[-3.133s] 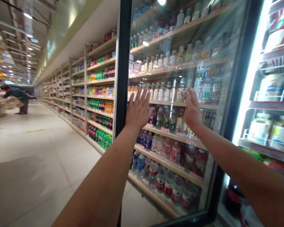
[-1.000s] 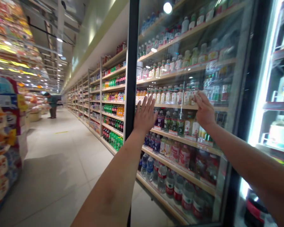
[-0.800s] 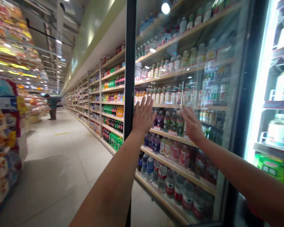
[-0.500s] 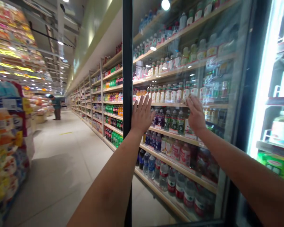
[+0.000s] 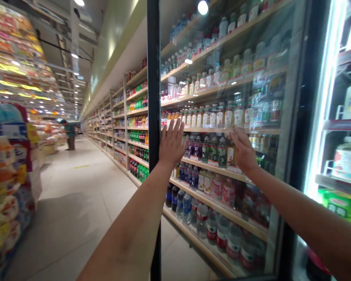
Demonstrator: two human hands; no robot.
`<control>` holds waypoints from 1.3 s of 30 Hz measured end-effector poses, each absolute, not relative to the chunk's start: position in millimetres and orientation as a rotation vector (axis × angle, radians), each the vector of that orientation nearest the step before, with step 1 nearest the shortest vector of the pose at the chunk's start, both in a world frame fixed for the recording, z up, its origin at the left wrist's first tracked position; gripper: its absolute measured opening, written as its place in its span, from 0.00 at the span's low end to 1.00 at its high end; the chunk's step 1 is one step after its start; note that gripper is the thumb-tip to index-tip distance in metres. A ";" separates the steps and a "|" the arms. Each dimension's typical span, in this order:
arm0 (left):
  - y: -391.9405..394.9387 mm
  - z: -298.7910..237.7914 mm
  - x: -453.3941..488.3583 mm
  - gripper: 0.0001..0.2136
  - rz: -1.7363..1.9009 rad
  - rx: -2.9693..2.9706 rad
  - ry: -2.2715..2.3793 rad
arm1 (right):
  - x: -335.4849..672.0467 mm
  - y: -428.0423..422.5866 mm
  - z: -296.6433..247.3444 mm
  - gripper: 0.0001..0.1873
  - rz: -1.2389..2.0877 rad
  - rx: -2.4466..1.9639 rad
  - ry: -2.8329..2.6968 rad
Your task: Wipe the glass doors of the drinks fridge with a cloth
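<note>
A glass cooler door (image 5: 204, 244) with a dark frame stands swung out in front of me. My left hand (image 5: 172, 144) lies flat against the glass beside the left frame bar, fingers spread. Farther right, my right hand (image 5: 244, 150) is against the pane with its fingers together. A small pale crumpled wad (image 5: 228, 134) shows at its fingertips, perhaps a cloth or tissue, mostly hidden by the fingers. Through the glass, rows of drink bottles (image 5: 204, 117) stand on shelves.
At the right is the lit cooler interior with a white-labelled jug (image 5: 348, 158) and a green pack (image 5: 341, 205). Drink shelves (image 5: 137, 128) run along the aisle floor (image 5: 84, 195). Stacked goods (image 5: 8, 168) rise at the left. A person (image 5: 70, 134) stands far down the aisle.
My right hand has moved slightly down across the glass with the pale wad. My left hand stays flat by the frame; the door edge appears a little farther left.
</note>
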State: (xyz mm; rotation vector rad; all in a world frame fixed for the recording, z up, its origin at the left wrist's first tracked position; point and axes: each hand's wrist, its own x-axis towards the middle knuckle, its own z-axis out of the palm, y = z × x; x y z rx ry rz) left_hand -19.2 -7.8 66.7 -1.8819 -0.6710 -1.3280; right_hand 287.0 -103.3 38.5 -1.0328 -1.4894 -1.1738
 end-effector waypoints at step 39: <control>-8.1 65.1 -20.5 0.29 -1.350 -1.863 -0.647 | 297.4 -110.8 34.4 0.38 -1.201 -1.061 -1.487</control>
